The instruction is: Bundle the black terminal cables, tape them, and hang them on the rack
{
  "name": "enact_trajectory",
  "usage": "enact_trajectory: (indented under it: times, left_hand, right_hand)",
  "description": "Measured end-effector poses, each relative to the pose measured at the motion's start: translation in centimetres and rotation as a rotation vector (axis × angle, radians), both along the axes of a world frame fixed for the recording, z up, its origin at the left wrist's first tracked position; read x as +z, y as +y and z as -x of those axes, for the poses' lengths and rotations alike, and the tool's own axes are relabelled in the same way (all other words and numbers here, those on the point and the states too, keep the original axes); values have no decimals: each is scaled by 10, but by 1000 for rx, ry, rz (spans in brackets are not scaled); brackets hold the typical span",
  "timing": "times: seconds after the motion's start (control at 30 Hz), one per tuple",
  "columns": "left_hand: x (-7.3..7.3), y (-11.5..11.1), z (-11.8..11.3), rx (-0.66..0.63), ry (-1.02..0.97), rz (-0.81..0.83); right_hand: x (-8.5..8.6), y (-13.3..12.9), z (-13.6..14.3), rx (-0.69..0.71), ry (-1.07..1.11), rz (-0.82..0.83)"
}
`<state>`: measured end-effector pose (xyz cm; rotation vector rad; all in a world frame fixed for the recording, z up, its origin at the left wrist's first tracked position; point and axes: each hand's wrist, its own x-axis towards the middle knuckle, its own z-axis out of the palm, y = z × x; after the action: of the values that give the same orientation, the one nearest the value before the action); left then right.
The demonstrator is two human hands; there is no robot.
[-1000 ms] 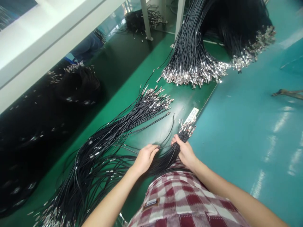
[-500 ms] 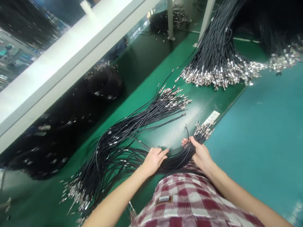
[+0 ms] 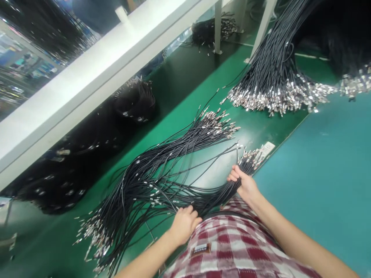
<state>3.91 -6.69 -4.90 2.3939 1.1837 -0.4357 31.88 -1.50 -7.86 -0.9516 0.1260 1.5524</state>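
My right hand (image 3: 245, 184) is closed round a bundle of thin black cables (image 3: 222, 193), close to their silvery metal ends. A few strands stand apart above my fingers. My left hand (image 3: 185, 224) lies lower and to the left, its fingers curled at the near edge of the same cables beside the checked red-and-white apron; its fingertips are partly hidden among the strands. A second heap of black cables (image 3: 162, 152) spreads over the green surface further off, with metal tips at both ends.
A large hanging cable bundle (image 3: 275, 58) fans out at the upper right. A white frame bar (image 3: 95, 61) crosses the upper left, with dark cable coils (image 3: 84, 154) beneath it. Past my right hand lie a small white label (image 3: 268, 148) and the blue-green floor (image 3: 327, 173).
My left hand has moved down towards the apron, and its fingers have curled. My right hand stays on the bundle near the metal ends. Several strands now spread out above the bundle.
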Motion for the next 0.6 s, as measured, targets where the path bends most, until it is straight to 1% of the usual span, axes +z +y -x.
enact_trajectory:
  times: [0.03, 0.07, 0.13, 0.2, 0.23, 0.27, 0.3, 0.37, 0.4, 0.47, 0.5, 0.53, 0.6]
  left_hand:
    - [-1, 7, -6, 40, -20, -7]
    - [-3, 22, -14, 85, -45, -39]
    - [-9, 67, -33, 158, -117, -132]
    - [-20, 113, -59, 177, -180, -170]
    - [-27, 131, -73, 190, -192, -158]
    - [-35, 144, -86, 209, -195, -129]
    - [-43, 152, -98, 235, -193, -92]
    - [-57, 154, -115, 280, -196, -20]
    - [-60, 152, -118, 286, -200, 0]
    - [-61, 144, -115, 327, -255, 80]
    - [-58, 139, -110, 399, -321, 170]
    - [-53, 134, -103, 503, -413, 290]
    - [-38, 124, -91, 743, -630, 555]
  right_hand:
    - [-3, -1, -1, 3, 15, 8]
    - [-5, -2, -1, 3, 33, 15]
    - [-7, -7, -2, -8, 52, 40]
    - [-8, -12, -2, -25, 54, 73]
    - [-9, -14, -2, -33, 56, 86]
    - [-9, -15, -2, -42, 59, 93]
    - [-10, -17, -2, -48, 61, 97]
    - [-11, -19, -2, -56, 60, 101]
    - [-12, -19, -2, -60, 60, 104]
    - [-14, -19, -3, -71, 73, 115]
    - [-16, -19, -4, -77, 84, 122]
    - [-17, -18, -5, -85, 95, 129]
    - [-18, -16, -6, -102, 113, 147]
